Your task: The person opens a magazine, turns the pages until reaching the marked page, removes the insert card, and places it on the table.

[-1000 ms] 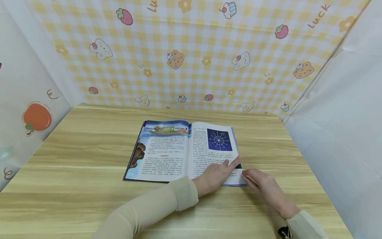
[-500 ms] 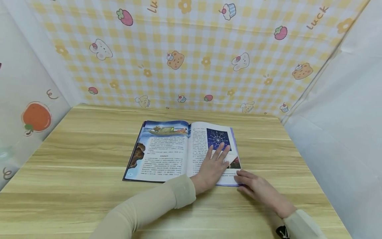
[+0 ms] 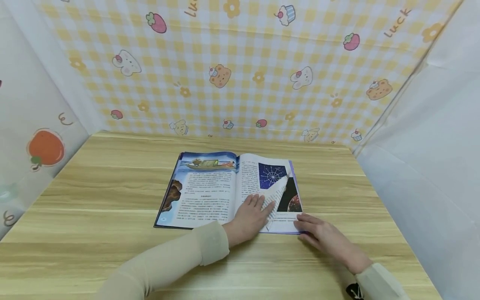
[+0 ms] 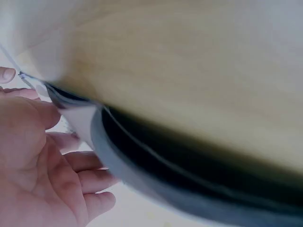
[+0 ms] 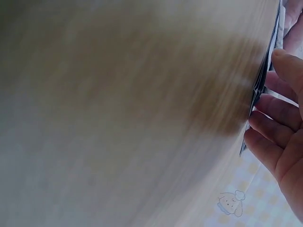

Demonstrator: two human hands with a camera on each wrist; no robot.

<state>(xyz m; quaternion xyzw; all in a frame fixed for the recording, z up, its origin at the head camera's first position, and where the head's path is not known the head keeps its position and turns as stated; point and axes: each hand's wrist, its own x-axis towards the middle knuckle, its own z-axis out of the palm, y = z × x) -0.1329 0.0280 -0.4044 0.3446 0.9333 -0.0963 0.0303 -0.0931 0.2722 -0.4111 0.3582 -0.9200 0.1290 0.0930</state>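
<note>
An open book (image 3: pixel 206 198) lies on the wooden table, with a boat picture on its left page and a blue star chart on its right. One right-hand leaf (image 3: pixel 278 192) is turned up diagonally, baring a dark picture (image 3: pixel 294 200) beneath. My left hand (image 3: pixel 245 220) lies flat on the lower right page at the folded leaf, fingers extended. At the book's lower right corner, my right hand (image 3: pixel 325 235) rests with relaxed fingers touching the edge. The right wrist view shows its fingers (image 5: pixel 272 139) against the book's edge. In the left wrist view the left hand (image 4: pixel 42 165) appears beside curving paper.
Behind the wooden table (image 3: pixel 112 187) hangs a yellow checked cloth (image 3: pixel 243 96) with cartoon prints. White sheets stand at the left and right sides. A small black item (image 3: pixel 354 291) shows at the right sleeve.
My left hand has moved left and toward me, from the right page's outer edge, and the leaf has folded over further. The right hand shifted slightly left onto the corner, then stayed.
</note>
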